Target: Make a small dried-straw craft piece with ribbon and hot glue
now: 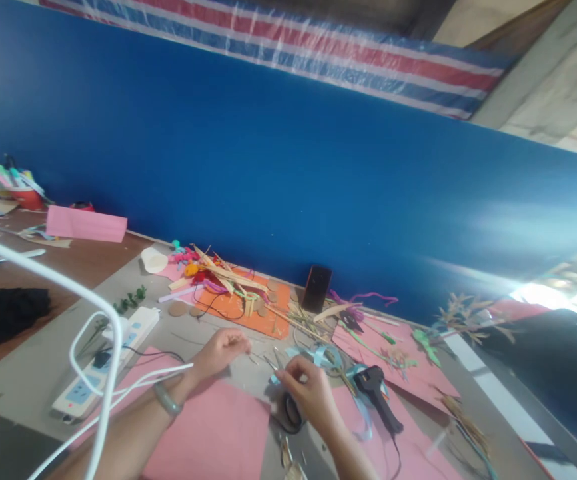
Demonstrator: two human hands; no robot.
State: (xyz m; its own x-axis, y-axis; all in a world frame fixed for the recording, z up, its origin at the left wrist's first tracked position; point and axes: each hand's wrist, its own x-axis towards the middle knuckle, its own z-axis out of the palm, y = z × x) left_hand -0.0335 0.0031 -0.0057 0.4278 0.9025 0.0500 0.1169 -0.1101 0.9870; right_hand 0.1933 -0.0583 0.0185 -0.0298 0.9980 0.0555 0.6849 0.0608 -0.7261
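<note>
My left hand (221,352) rests on the table with its fingers curled, pinching something thin that I cannot make out. A green bangle (167,399) circles that wrist. My right hand (308,390) is closed around black-handled scissors (288,408), whose blades point up-left toward the left hand. Both hands hover over pink paper sheets (218,433). A light blue ribbon (326,357) curls just beyond the right hand.
A black glue gun (376,393) lies right of my right hand. A white power strip (106,363) and white cables (93,320) sit at left. Orange paper (263,310) with straw strips, cardboard discs and pipe cleaners lies behind. A dark phone (317,288) leans on the blue wall.
</note>
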